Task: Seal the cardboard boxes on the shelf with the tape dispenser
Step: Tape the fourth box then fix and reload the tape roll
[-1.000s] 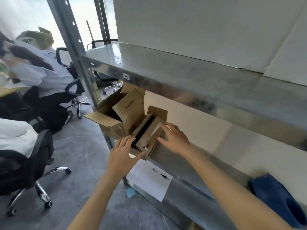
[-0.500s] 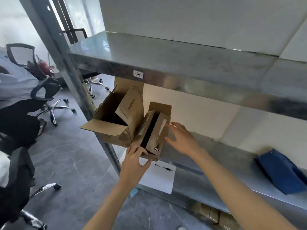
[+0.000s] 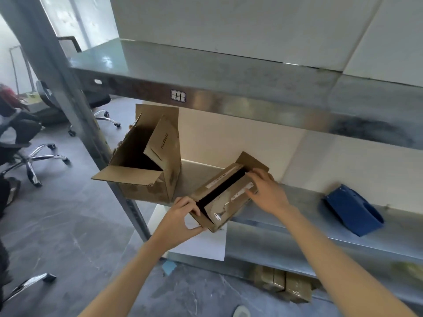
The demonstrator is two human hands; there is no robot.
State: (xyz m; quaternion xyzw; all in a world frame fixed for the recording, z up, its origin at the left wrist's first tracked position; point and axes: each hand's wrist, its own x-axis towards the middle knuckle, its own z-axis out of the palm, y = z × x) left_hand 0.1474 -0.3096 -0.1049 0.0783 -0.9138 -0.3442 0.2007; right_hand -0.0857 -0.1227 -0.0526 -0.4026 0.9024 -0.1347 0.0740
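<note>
A small cardboard box (image 3: 225, 202) lies on the metal shelf (image 3: 297, 239), its two top flaps nearly closed with a dark gap between them. My left hand (image 3: 180, 219) grips its near corner, thumb under the box's edge. My right hand (image 3: 267, 192) presses flat on the right flap near the far end. A larger cardboard box (image 3: 146, 165) stands to the left on the same shelf with its flaps open. A blue tape dispenser (image 3: 352, 210) lies on the shelf to the right, apart from both hands.
An upper metal shelf (image 3: 206, 72) hangs close above the boxes. A grey upright post (image 3: 75, 110) stands at the left. A white paper sheet (image 3: 201, 243) lies under the small box. Office chairs (image 3: 29, 154) stand on the floor at left. Wrapped packages (image 3: 283, 282) sit below.
The small box has slid to the right, away from the large box, with both hands on it. The view has shifted right and down.
</note>
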